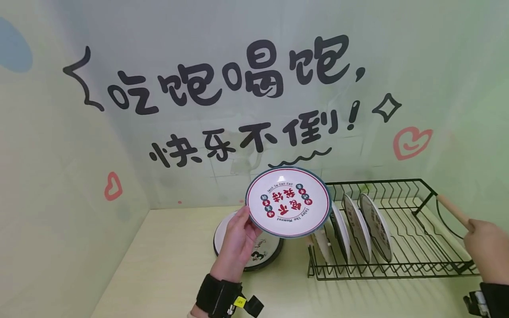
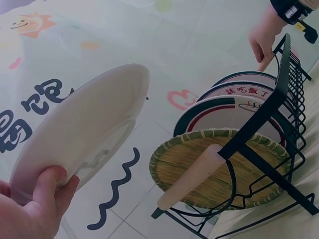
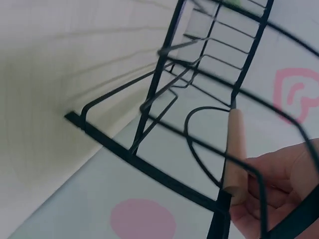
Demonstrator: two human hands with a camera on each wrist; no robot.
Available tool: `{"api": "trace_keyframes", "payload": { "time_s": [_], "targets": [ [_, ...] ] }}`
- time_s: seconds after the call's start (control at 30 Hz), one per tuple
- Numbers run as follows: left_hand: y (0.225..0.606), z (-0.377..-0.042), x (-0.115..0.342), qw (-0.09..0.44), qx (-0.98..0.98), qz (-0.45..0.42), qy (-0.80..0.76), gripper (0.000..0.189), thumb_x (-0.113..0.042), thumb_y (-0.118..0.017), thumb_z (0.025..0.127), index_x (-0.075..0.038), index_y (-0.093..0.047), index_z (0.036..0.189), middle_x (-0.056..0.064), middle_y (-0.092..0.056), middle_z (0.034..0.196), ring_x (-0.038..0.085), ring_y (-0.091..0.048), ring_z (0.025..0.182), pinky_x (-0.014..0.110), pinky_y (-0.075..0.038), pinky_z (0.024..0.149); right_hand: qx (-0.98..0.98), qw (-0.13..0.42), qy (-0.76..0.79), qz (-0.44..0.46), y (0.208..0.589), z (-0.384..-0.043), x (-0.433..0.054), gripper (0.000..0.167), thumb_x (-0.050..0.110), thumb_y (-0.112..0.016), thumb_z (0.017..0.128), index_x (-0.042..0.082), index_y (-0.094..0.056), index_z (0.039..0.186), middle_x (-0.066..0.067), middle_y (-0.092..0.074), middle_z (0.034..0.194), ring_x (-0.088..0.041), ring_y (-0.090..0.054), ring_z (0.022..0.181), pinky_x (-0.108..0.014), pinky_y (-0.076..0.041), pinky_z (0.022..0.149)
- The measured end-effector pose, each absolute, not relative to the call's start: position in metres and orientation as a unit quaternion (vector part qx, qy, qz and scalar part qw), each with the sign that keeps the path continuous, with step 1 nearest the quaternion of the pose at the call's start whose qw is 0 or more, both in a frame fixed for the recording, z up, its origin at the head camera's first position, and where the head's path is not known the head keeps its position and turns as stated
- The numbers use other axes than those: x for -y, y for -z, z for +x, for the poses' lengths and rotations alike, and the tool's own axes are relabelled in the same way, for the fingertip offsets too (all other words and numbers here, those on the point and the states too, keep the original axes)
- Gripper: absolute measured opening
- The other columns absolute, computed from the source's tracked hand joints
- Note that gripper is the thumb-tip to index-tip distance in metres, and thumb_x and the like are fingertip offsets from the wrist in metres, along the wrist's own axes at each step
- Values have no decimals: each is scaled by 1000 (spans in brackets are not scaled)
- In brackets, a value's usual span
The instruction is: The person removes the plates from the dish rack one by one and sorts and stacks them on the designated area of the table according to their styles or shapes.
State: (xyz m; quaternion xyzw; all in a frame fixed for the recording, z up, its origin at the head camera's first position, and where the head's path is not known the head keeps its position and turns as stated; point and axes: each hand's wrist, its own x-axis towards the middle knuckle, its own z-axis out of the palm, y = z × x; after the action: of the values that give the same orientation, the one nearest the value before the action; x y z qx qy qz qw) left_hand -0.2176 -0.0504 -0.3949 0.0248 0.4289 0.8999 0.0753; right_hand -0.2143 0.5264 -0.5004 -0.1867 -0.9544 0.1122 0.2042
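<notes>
My left hand grips a round white plate by its near left edge, thumb over the rim. The plate has a blue-green rim and red lettering, and is raised and tilted toward the head camera. In the left wrist view its pale underside shows. On the right, my right hand holds the wooden handle at the end of a black wire dish rack, its fingers around the handle's outer side in the right wrist view. Several plates stand upright in the rack's left part, beside a round woven bamboo tray.
Behind my left hand, white plates with dark rims lie on the pale wooden tabletop, partly hidden by the hand and the raised plate. A second wooden handle is on the rack's left end. A wall with black lettering rises behind.
</notes>
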Motion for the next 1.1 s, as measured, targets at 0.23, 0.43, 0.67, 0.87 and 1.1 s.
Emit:
{"api": "trace_keyframes", "payload": {
  "time_s": [0.23, 0.43, 0.67, 0.87, 1.1],
  "targets": [
    [396, -220, 64, 56, -435, 15, -899, 41, -22, -37, 103, -6, -40, 141, 14, -50, 134, 14, -62, 106, 24, -51, 90, 952, 222, -85, -194, 541, -238, -568, 42, -8, -47, 88, -15, -44, 130, -41, -49, 106, -50, -48, 75, -54, -41, 61],
    [402, -221, 80, 40, -448, 13, -893, 41, -23, -36, 104, -6, -39, 141, 14, -49, 135, 13, -62, 106, 23, -51, 89, 951, 217, -86, -203, 525, -231, -552, 42, -12, -46, 85, -17, -44, 127, -41, -49, 105, -49, -48, 75, -49, -39, 59],
    [412, -218, 113, 7, -467, -15, -884, 43, -23, -32, 104, -5, -36, 143, 12, -49, 131, 11, -62, 103, 22, -52, 88, 951, 199, -67, -226, 530, -237, -553, 45, -12, -49, 81, -17, -46, 126, -41, -51, 105, -41, -51, 66, -43, -37, 54],
    [421, -216, 152, -19, -466, -53, -883, 46, -24, -28, 105, -3, -29, 146, 6, -51, 124, 8, -61, 98, 19, -51, 86, 949, 204, -70, -231, 550, -250, -574, 48, -10, -47, 83, -14, -43, 131, -41, -50, 107, -46, -50, 71, -44, -36, 53],
    [435, -211, 202, -42, -473, -101, -874, 51, -28, -27, 104, -9, -20, 150, 5, -44, 128, 8, -57, 102, 19, -49, 91, 942, 202, -104, -247, 498, -223, -518, 44, -16, -48, 79, -19, -47, 124, -42, -50, 107, -49, -54, 78, -48, -42, 58]
  ]
}}
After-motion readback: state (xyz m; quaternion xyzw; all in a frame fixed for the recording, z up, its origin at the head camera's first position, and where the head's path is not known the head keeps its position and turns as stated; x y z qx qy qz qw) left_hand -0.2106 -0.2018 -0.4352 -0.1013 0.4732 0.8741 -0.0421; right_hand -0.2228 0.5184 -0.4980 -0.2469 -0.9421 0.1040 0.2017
